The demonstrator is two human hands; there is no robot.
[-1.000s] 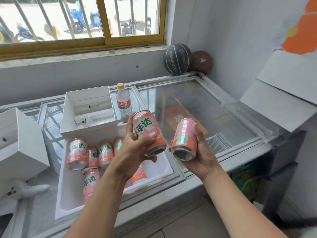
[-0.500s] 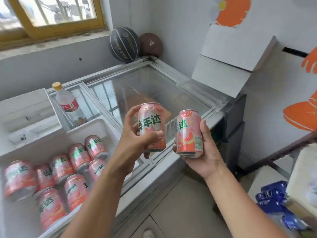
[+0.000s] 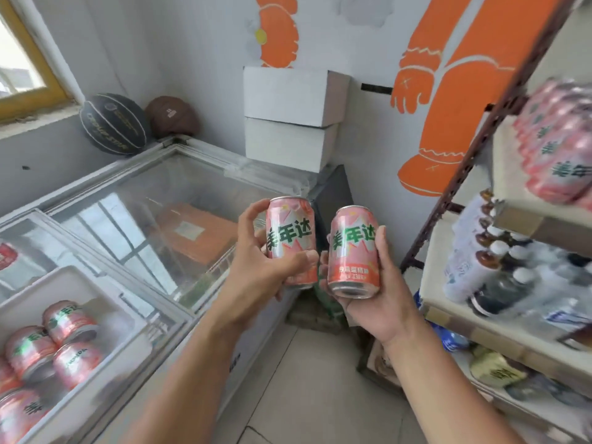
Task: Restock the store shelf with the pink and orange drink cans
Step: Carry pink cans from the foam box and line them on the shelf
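Left hand (image 3: 266, 270) grips one can (image 3: 290, 232), right hand (image 3: 378, 302) a second can (image 3: 354, 248) — I fear either clipping the packed shelf row (image 3: 557, 161).

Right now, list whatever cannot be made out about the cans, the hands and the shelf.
Head view only:
- shelf cans: motion-blurred, cut by the right edge; count and free space unclear.
- left-hand can: lower part hidden behind the left hand.
- right-hand can: back hidden by the right hand.
- tray: cut by the left and bottom edges; remaining cans uncountable.
- bottles: blurred, labels unreadable.
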